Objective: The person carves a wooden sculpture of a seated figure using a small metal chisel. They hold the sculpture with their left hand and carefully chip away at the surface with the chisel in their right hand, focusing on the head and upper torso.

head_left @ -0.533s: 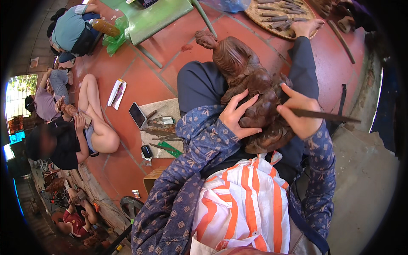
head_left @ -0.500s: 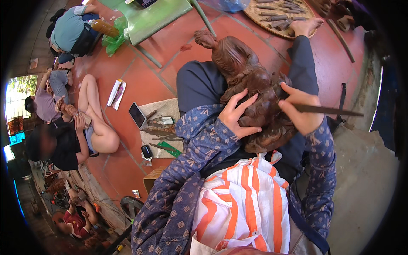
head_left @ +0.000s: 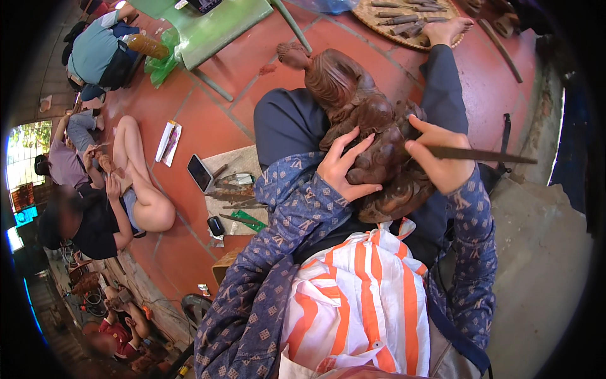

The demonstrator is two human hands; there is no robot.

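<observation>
Head view: left hand [head_left: 341, 167] clasping the carved figure [head_left: 374, 115], right hand [head_left: 447, 161] gripping a slim tool [head_left: 495, 155], surface work seemingly underway, next stroke wanting steady bracing!

red tiled floor [head_left: 208, 117]. green stand [head_left: 227, 31] on legs, upper left of centre; green plastic bag [head_left: 165, 66] just beside it, amber bottle [head_left: 144, 45] by the bag. white packet [head_left: 168, 143] on the tiles, dark-screened phone [head_left: 200, 172] near. woven tray [head_left: 371, 28] at top, brown sticks [head_left: 396, 19] on it. person in light-blue top [head_left: 95, 54], upper left; another in black [head_left: 95, 221], seated.
</observation>
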